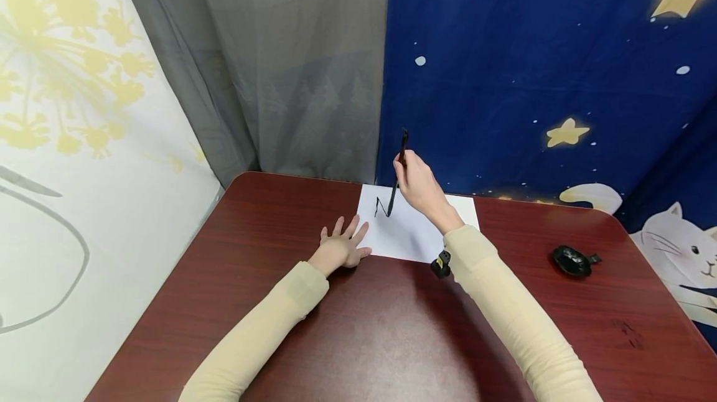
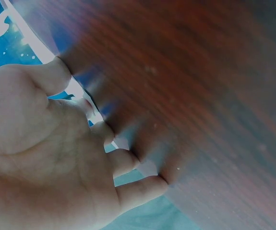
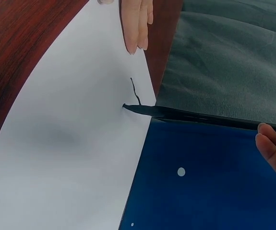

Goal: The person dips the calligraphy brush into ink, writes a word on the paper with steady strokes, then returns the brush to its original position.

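My right hand [image 1: 421, 185] pinches a dark brush [image 1: 395, 185] near its upper end, the shaft almost upright. The black tip meets a white sheet of paper [image 1: 414, 234]; in the right wrist view the brush [image 3: 186, 116] crosses the sheet's edge. A thin black zigzag line [image 1: 378, 206] runs on the paper's left part up to the tip. At the sheet's left edge my left hand [image 1: 342, 249] lies with fingers spread, fingertips on the paper's border. In the left wrist view the palm of that hand [image 2: 56, 143] shows, its fingertips down on the tabletop.
A small black dish [image 1: 571, 262] with a short handle stands on the right of the reddish-brown table [image 1: 269, 265]. Dark smudges [image 1: 628, 332] mark the wood nearer the right front. Behind the table hang a grey curtain [image 1: 302, 78] and a blue starry one [image 1: 504, 78].
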Demonstrator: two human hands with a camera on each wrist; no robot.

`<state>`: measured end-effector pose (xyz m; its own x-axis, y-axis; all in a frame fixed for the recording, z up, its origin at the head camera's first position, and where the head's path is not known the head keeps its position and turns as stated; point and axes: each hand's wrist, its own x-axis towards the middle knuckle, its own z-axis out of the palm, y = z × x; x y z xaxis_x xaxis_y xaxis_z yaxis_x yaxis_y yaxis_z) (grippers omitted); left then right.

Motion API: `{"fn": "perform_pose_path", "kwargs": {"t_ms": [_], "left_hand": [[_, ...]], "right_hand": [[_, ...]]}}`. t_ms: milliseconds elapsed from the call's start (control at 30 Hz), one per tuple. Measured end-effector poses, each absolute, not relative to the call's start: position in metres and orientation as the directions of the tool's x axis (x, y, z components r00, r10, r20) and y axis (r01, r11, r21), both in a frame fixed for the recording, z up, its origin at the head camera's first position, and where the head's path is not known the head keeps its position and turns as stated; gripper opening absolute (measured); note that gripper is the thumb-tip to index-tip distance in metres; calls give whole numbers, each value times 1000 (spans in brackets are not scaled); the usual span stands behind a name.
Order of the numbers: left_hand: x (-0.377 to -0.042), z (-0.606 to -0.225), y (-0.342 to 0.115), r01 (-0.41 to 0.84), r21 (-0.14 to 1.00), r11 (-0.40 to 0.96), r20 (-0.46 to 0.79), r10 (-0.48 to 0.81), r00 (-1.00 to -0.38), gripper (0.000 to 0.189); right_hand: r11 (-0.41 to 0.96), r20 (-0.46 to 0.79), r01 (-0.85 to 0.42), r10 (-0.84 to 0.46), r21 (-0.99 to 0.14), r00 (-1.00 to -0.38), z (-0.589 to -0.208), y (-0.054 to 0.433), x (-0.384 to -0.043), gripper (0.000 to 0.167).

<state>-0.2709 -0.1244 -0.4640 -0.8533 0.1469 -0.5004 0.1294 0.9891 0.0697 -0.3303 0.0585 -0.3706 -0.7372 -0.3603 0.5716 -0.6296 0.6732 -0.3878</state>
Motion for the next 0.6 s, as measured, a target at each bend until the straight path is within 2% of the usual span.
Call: {"fn": "perform_pose_path", "kwargs": {"t_ms": [600], "left_hand": [[-271, -465, -125, 131, 60, 990, -498, 143, -855, 66]], "right_hand": [[657, 561, -632, -365, -410, -743, -372, 58, -331, 20]]}}
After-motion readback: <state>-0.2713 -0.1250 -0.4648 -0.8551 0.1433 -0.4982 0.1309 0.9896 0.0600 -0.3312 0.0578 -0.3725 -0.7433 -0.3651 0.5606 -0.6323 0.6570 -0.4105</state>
